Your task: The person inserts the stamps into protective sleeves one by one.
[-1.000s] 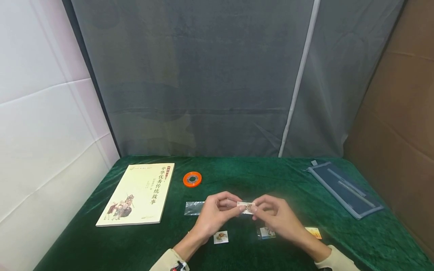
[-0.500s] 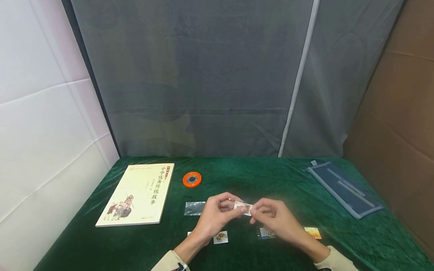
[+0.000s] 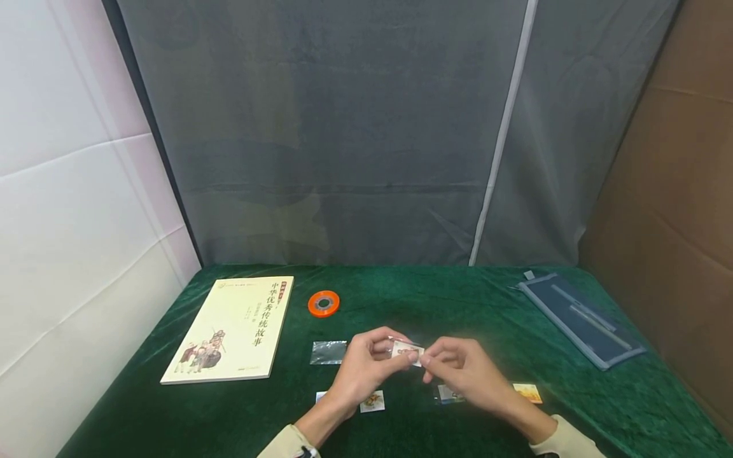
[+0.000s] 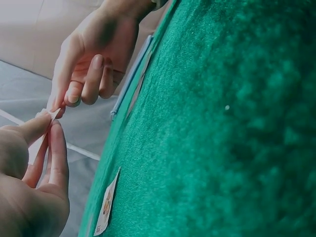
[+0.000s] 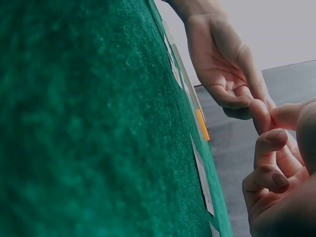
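Observation:
Above the green cloth, a small white-bordered picture stamp [image 3: 404, 349] is held between both hands, with clear film visible around its upper left. My left hand [image 3: 368, 357] pinches its left part between thumb and fingers. At the right edge, the thumb and forefinger of my right hand [image 3: 461, 364] pinch the corner. The left wrist view shows the stamp [image 4: 40, 143] edge-on between the left fingers. Below the hands lie another picture stamp [image 3: 373, 401], a stamp in a clear sleeve [image 3: 448, 394] and a yellow stamp [image 3: 527, 392]. The left forearm partly covers a further pale piece [image 3: 320, 395].
An empty clear plastic sleeve [image 3: 329, 352] lies left of the hands. Behind it is an orange tape roll [image 3: 324, 304]. A cream book [image 3: 229, 331] lies at the left, a blue mesh zip pouch [image 3: 581, 321] at the right. Grey curtain [image 3: 355, 140] stands behind the table.
The right hand has shifted slightly down and left, then stayed near the stamp's corner. The stamp has moved a little left and tilted, and more clear film shows around it.

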